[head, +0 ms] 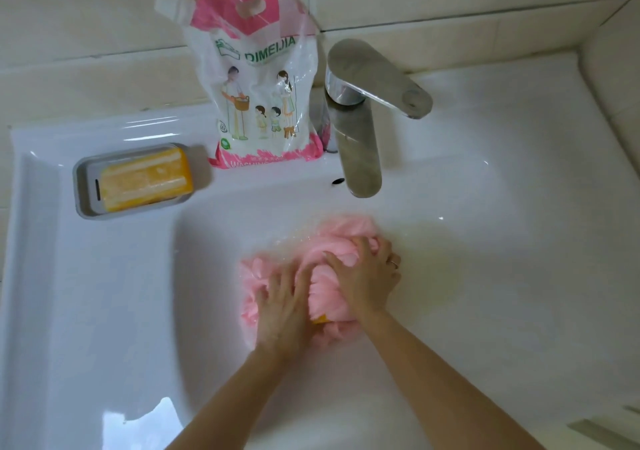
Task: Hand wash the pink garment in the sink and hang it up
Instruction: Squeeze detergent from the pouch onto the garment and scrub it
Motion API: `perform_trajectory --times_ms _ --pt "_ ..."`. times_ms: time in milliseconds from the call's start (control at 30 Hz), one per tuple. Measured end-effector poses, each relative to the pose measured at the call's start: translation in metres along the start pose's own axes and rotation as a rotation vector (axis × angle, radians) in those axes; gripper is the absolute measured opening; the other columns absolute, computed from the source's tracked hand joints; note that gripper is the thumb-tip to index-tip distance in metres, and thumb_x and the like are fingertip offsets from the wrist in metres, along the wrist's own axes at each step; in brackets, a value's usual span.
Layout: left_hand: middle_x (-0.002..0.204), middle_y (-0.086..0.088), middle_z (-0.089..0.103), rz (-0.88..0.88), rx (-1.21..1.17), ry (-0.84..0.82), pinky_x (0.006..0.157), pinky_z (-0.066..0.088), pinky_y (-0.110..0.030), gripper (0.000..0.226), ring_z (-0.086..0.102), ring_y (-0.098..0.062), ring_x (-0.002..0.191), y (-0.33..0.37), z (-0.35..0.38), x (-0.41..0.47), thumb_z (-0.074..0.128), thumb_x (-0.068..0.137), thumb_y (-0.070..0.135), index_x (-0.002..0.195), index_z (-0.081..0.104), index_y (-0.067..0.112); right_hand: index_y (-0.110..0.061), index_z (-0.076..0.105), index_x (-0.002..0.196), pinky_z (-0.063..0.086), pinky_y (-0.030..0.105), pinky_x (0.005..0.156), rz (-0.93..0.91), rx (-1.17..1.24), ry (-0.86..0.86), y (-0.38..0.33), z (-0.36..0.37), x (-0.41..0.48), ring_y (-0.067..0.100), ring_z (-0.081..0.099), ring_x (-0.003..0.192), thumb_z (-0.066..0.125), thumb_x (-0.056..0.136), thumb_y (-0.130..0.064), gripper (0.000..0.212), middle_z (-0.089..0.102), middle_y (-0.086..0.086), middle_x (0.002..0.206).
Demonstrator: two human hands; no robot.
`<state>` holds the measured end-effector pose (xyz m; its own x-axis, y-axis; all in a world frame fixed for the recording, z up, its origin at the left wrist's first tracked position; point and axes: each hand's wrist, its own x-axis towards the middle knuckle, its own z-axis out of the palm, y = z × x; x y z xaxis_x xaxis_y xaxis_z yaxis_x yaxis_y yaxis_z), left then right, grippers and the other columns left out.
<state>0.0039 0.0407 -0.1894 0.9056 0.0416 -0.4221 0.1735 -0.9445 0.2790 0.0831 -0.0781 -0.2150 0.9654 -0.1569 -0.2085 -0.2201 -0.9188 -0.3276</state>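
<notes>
A bunched pink garment (341, 241) lies wet in the basin of the white sink (104, 311), just in front of the tap. My left hand (282, 305) grips its near left part, fingers curled into the cloth. My right hand (367, 276), with a ring on one finger, grips the right part of the bundle, fingers dug into the folds. A small yellow bit (320, 318) shows between my hands at the garment's near edge; what it is cannot be told.
A chrome tap (360, 113) overhangs the basin at the back. A pink-and-white detergent pouch (256, 78) leans against the tiled wall. A yellow soap bar (147, 179) lies in a grey dish (81, 189) on the left ledge.
</notes>
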Motion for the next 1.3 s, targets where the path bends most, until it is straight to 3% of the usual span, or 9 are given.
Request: perform_trajectory --times_ms 167,367,500,667,733,833,900,1067,1300 --pt "0.109 -0.011 0.064 -0.056 -0.154 0.079 0.065 0.051 -0.047 0.112 0.065 -0.034 0.085 -0.019 0.005 0.014 0.086 0.044 0.032 0.139 0.029 0.016 -0.015 0.067 0.092 0.044 0.031 0.090 -0.061 0.404 -0.085 0.007 -0.010 0.011 0.021 0.054 0.107 0.081 0.064 -0.043 0.042 0.051 0.001 0.121" --pt "0.131 -0.001 0.054 -0.189 -0.350 -0.028 0.102 0.040 -0.035 0.041 0.050 -0.022 0.124 -0.013 0.019 0.009 0.057 0.090 0.025 0.129 0.050 0.018 -0.015 0.066 0.082 0.045 0.035 0.081 -0.800 0.319 0.072 -0.004 -0.018 -0.044 0.016 0.052 0.089 0.055 0.065 -0.031 0.026 0.065 0.001 0.098" --pt "0.149 -0.005 0.036 -0.276 -0.397 -0.062 0.111 0.028 -0.030 0.069 0.036 -0.023 0.136 -0.020 0.039 0.005 0.072 0.082 0.018 0.142 0.038 0.013 -0.016 0.067 0.079 0.043 0.035 0.077 -0.705 0.200 0.176 -0.010 0.026 -0.037 0.021 0.056 0.079 0.054 0.067 -0.028 0.021 0.065 0.002 0.083" --pt "0.127 0.000 0.053 -0.142 -0.116 0.092 0.093 0.043 -0.027 0.034 0.052 -0.015 0.114 -0.001 0.027 0.016 0.037 0.098 0.021 0.131 0.044 0.019 -0.017 0.062 0.066 0.045 0.029 0.051 -0.578 0.087 0.043 -0.020 0.029 0.007 0.022 0.059 0.052 0.044 0.078 -0.025 0.023 0.060 0.001 0.060" --pt "0.120 -0.005 0.055 -0.091 0.017 0.112 0.090 0.041 -0.039 0.049 0.048 -0.024 0.110 -0.005 0.020 0.015 0.066 0.078 0.035 0.123 0.053 0.020 -0.018 0.059 0.066 0.039 0.027 0.049 -0.415 0.187 -0.003 -0.027 0.018 0.015 0.024 0.055 0.051 0.050 0.080 -0.029 0.020 0.058 0.001 0.057" --pt "0.115 -0.019 0.053 -0.103 -0.033 0.222 0.090 0.035 -0.052 0.086 0.042 -0.034 0.105 -0.021 0.018 0.013 0.084 0.028 0.047 0.108 0.065 0.021 -0.021 0.057 0.102 0.039 0.025 0.067 -0.174 0.471 -0.091 -0.027 -0.013 0.015 0.018 0.059 0.078 0.064 0.085 -0.034 0.022 0.061 -0.008 0.086" --pt "0.120 -0.018 0.049 -0.099 -0.129 0.138 0.083 0.045 -0.054 0.081 0.048 -0.041 0.107 -0.029 0.027 0.012 0.085 0.037 0.039 0.113 0.064 0.019 -0.026 0.055 0.115 0.042 0.025 0.075 -0.331 0.482 -0.059 -0.024 -0.032 -0.001 0.009 0.055 0.081 0.061 0.083 -0.046 0.038 0.060 -0.013 0.093" --pt "0.105 -0.008 0.062 -0.021 -0.288 0.266 0.081 0.052 -0.042 0.033 0.048 -0.026 0.102 -0.040 0.055 0.019 0.045 0.075 0.036 0.103 0.057 0.023 -0.021 0.066 0.078 0.048 0.037 0.069 -0.724 0.172 0.018 -0.009 0.011 -0.049 0.025 0.059 0.076 0.055 0.075 -0.048 0.030 0.063 -0.002 0.078" --pt "0.097 -0.006 0.064 0.013 -0.207 0.231 0.064 0.047 -0.037 0.086 0.059 -0.032 0.085 -0.027 0.035 0.022 0.089 0.031 0.040 0.106 0.058 0.013 -0.016 0.063 0.061 0.046 0.022 0.053 -0.627 0.184 0.059 -0.032 0.023 0.023 0.018 0.057 0.052 0.056 0.077 -0.032 0.024 0.061 -0.002 0.058"
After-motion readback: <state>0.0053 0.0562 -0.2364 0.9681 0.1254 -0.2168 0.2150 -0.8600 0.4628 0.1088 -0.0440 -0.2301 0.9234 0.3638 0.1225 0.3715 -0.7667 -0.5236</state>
